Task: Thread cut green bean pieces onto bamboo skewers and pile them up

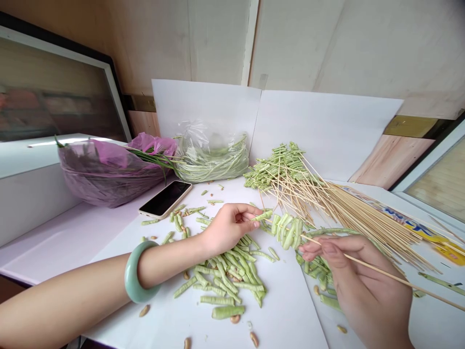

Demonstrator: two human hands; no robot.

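My right hand [363, 276] is closed around a thin wooden skewer [392, 278], which slants down to the right. Several cut green bean pieces [287, 230] are threaded side by side near its tip. With thumb and fingers, my left hand [232, 225] pinches one more bean piece [263, 216] at the skewer's tip; whether the point has pierced it I cannot tell. A pale green bangle circles the left wrist. Below my hands lies a loose pile of cut bean pieces [232, 276] on white paper. Other bean pieces [319, 269] are partly hidden behind the right hand.
Finished bean skewers [278, 167] are stacked at the back, beside many bare skewers [370, 218] on a printed wrapper [432, 235]. A clear bag of long beans [214, 157], a purple bag [112, 169] and a phone [166, 198] stand at the back left. Loose seeds [144, 310] are scattered around.
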